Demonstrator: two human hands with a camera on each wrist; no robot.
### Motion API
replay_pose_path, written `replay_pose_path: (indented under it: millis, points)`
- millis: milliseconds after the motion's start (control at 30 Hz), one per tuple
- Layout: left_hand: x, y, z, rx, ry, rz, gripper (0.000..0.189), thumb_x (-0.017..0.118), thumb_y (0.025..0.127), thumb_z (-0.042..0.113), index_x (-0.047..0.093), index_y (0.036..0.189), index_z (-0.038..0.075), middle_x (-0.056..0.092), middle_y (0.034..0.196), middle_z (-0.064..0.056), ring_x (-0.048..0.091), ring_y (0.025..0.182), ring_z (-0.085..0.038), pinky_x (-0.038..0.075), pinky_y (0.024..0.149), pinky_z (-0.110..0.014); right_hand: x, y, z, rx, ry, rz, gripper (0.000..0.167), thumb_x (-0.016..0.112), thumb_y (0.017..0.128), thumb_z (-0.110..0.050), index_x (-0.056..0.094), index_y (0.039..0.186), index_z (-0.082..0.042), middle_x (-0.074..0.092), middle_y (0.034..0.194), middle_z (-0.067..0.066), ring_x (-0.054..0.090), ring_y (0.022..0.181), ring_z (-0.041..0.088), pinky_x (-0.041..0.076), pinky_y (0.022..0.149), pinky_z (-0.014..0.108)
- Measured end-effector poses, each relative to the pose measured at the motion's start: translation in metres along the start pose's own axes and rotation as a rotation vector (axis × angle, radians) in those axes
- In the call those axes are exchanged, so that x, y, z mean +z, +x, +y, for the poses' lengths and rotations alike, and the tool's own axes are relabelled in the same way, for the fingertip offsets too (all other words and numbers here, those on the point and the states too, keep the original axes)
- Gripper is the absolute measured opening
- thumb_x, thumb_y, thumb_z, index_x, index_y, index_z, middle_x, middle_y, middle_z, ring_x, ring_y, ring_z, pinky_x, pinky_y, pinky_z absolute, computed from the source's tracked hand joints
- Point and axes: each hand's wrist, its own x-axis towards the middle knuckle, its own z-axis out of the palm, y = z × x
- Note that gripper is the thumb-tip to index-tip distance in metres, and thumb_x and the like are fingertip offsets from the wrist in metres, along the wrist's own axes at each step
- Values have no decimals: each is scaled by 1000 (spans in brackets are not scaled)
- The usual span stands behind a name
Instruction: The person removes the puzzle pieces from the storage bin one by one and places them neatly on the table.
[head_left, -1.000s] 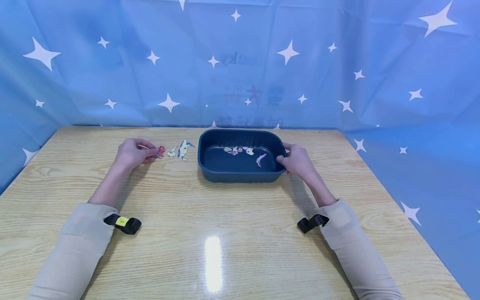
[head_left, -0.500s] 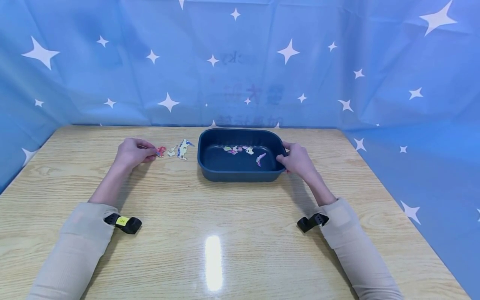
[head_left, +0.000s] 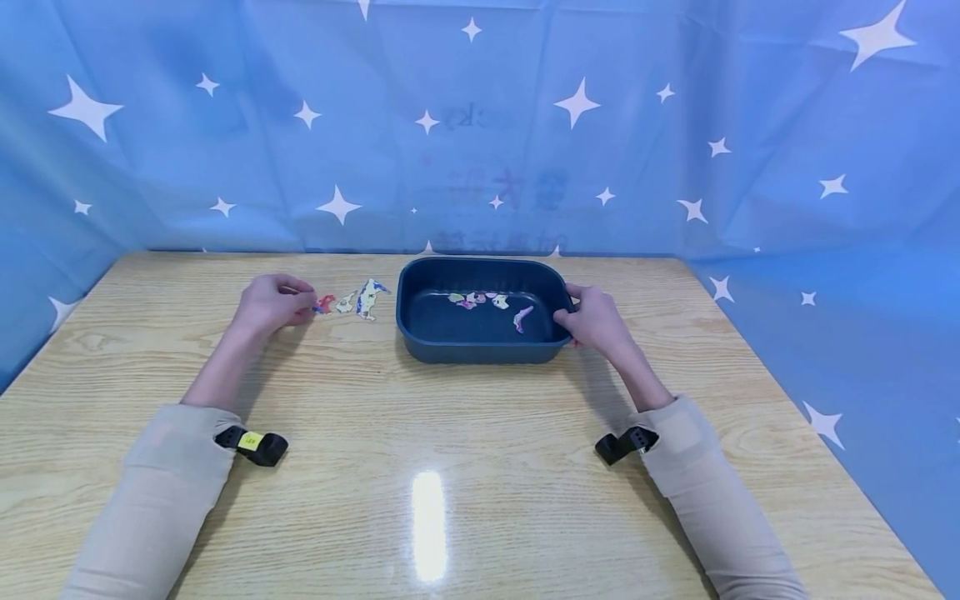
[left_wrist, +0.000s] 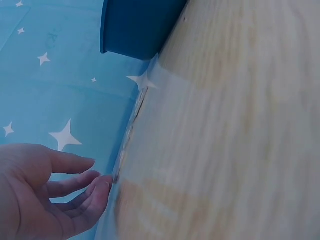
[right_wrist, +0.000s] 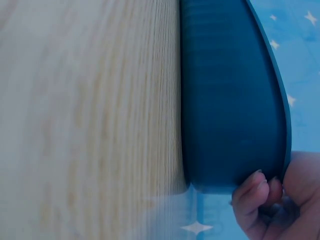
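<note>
Fingers (left_wrist: pixel 97 202) loosely bent and parted from the thumb, the left hand (head_left: pixel 272 302) sits right beside a small, flat red-and-blue cutout (head_left: pixel 326 304) on the pale wood-grain bench (head_left: pixel 337 467)! A blue, white-starred curtain (head_left: pixel 255 158) hangs behind. Both forearms reach forward, and the right hand (head_left: pixel 597 319) grips the right end of a dark-blue, round-cornered rectangular tub (head_left: pixel 480 354), thumb over its rim, pale and purple cutouts (head_left: pixel 471 299) lying inside.
</note>
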Motion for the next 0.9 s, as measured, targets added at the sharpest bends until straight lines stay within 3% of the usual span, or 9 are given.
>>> replay_pose_path:
  millis: [333,600,900]
  points:
    - [11,-7,23,117,-78,10,35,56,102,12,55,127,-12,60,118,-30,70,83,-18,59,81,-31,1,1,1,-4,3,-3,61,54,99,-12,33,154,4,55,53,7,64,56,37,43,47,29]
    - [23,-16,45,198,-58,22,33,57,103,20,60,124,-6,62,117,-26,68,87,-21,57,69,-30,2,2,0,7,-7,-8,61,54,100,-12,32,154,3,55,53,6,64,56,35,44,48,30]
    - [42,-19,68,336,-114,-32,31,58,103,17,62,122,-8,63,114,-23,66,88,-18,58,81,-30,0,1,0,9,-7,-6,61,54,100,-12,33,154,4,55,54,6,65,58,35,48,50,31]
